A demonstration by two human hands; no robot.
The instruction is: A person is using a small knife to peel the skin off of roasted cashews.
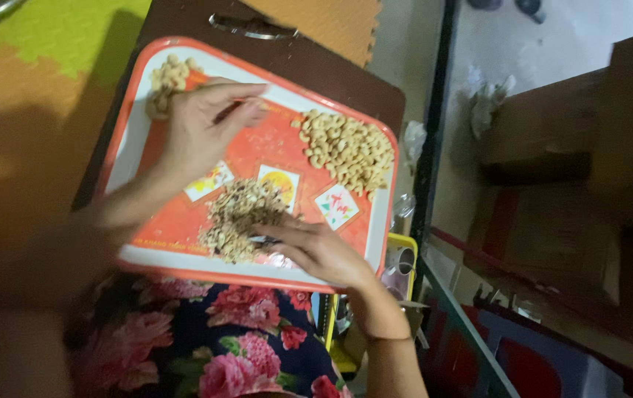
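Foam floor mats in green and orange (pixel 73 33) lie beneath a dark brown board (pixel 309 63) with a metal handle, and on the board rests a red-and-white tray (pixel 128 158) that overhangs the person's lap, covered by a floral garment (pixel 242 346). To the right stand blurred dark furniture and a pale floor.

On the tray a large heap of pale nuts (pixel 349 147) sits at the far right, a smaller heap of nuts (pixel 169 77) at the far left corner, and a pile of brownish skins and broken bits (pixel 239 217) near the front middle.

The left hand (pixel 209 125) reaches across the far side of the tray, palm down, wrist bent, its fingers drawn together and pinching what looks like a single nut just beside the smaller heap; the blur hides whether anything else is in its grip. The right hand (pixel 312 247) lies low at the tray's near edge, fingers spread loosely and pointing left, their tips touching the pile of skins.

Judging by the layout, doing this well means rubbing each nut clean above the tray so loose skin falls onto the middle pile, keeping the heaps well apart, and holding the tray level on the board so nothing slides over its rim.
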